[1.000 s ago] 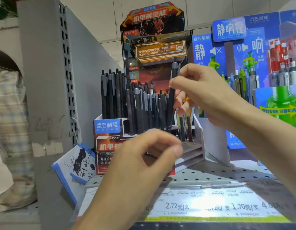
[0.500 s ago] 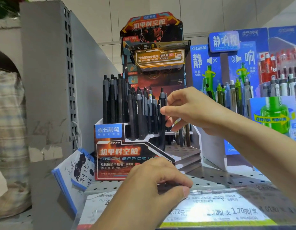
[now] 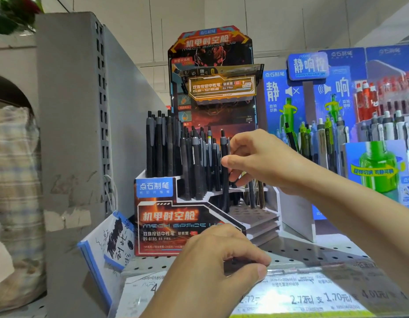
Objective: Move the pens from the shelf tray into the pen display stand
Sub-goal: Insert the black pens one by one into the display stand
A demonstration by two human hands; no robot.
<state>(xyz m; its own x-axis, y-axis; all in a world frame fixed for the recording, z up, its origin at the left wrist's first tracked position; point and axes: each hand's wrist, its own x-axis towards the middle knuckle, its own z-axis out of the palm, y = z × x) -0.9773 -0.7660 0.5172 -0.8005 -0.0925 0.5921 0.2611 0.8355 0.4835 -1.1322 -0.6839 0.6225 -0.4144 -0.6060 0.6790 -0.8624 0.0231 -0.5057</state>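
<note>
The pen display stand (image 3: 171, 222) is a stepped cardboard box with an orange and black front, standing on the perforated shelf. Several black pens (image 3: 167, 145) stand upright in its back rows. My right hand (image 3: 263, 160) pinches one black pen (image 3: 224, 177) upright, with its tip down in a hole of a lower step. My left hand (image 3: 212, 265) is low at the shelf's front edge, fingers curled around dark pens (image 3: 235, 265) that are mostly hidden under them.
A grey metal shelf upright (image 3: 70, 125) stands at the left. A scribbled test pad (image 3: 112, 244) leans beside the stand. Blue displays with green and grey pens (image 3: 325, 138) fill the right. Price labels (image 3: 313, 297) run along the shelf front.
My right hand has lowered the black pen from above the stand down into a lower step. My left hand has dropped to the shelf edge. The view has tilted upward.
</note>
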